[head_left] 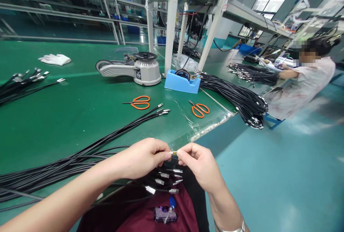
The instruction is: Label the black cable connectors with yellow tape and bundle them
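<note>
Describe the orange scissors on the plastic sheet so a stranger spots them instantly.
Find the blue plastic tape dispenser on the green workbench. Just below it lie orange-handled scissors on clear plastic sheeting, unlike the other pair, on bare green.

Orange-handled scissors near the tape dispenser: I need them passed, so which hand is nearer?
Right. The right hand is below the orange-handled scissors; the left hand is farther, down and to their left.

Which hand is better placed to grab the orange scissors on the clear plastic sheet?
Likely the right hand: the orange scissors lie on its side, while the left hand is farther away.
</note>
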`<action>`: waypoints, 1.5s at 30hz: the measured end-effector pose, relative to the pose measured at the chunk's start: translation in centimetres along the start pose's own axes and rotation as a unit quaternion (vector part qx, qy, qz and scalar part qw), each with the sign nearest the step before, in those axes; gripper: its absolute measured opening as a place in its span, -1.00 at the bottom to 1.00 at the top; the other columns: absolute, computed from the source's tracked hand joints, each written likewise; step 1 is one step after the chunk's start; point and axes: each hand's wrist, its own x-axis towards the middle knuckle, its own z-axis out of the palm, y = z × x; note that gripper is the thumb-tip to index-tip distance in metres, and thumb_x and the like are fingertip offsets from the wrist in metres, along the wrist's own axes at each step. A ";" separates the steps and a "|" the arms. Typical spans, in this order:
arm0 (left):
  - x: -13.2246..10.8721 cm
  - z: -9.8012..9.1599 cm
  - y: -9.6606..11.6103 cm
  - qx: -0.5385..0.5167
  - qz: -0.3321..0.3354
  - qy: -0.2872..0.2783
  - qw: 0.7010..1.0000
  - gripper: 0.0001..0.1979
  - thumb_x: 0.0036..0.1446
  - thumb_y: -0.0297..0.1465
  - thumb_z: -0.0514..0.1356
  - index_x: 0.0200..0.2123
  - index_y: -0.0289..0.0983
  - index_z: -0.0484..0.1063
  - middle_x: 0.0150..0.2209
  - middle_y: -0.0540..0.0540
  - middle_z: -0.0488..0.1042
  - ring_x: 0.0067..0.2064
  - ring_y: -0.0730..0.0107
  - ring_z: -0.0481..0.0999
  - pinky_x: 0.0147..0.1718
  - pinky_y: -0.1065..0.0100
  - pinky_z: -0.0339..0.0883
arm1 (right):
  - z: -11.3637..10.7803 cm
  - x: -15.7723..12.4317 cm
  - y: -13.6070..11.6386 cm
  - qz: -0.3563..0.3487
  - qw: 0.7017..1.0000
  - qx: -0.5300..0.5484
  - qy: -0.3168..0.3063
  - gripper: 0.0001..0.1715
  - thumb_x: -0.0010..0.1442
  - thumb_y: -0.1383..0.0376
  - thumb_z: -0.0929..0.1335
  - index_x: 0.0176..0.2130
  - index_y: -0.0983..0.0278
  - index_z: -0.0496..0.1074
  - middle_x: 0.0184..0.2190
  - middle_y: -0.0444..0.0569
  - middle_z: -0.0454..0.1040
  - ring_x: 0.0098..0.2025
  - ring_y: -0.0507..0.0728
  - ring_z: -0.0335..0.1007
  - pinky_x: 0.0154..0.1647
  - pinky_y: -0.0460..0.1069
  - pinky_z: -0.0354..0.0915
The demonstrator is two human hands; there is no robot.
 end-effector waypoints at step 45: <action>2.9 -3.1 -4.8 0.279 0.052 0.286 0.915 -0.72 0.25 -0.43 -0.03 -0.27 -0.29 0.49 -0.25 -0.19 0.48 -0.14 0.20 0.43 -0.09 0.23 0.28 | -0.4 -0.6 3.7 0.057 0.994 -0.052 -0.077 -0.79 0.08 0.21 0.40 -0.47 0.30 0.50 -0.56 -0.05 0.50 -0.47 0.11 0.42 -0.39 -0.04 0.29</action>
